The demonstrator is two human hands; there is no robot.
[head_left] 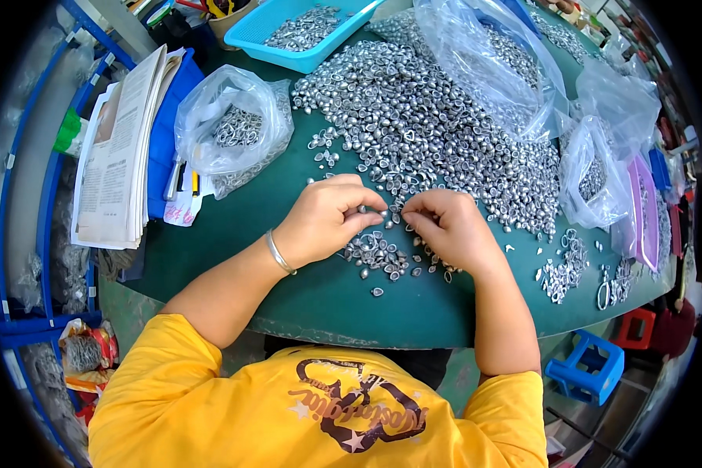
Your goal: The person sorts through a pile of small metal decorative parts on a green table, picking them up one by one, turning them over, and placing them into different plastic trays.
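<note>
A broad heap of small silver teardrop-shaped metal pieces (429, 117) covers the middle of the green table (210, 265). At its near edge my left hand (325, 218), with a silver bangle on the wrist, pinches a small metal piece (363, 209) between thumb and fingers. My right hand (456, 230) is bent over the table a short way to the right, thumb and forefinger together on what looks like another small piece (408, 227). Between and below the hands lies a smaller pile of metal pieces (378, 253). One loose piece (377, 292) rests nearer the table edge.
A plastic bag of metal parts (234, 129) stands at left, beside papers (121, 148) and a blue bin (168, 140). A light-blue basket (288, 54) is at the back. More clear bags (593, 179) and a small pile (564, 265) lie right. A blue stool (585, 366) stands below.
</note>
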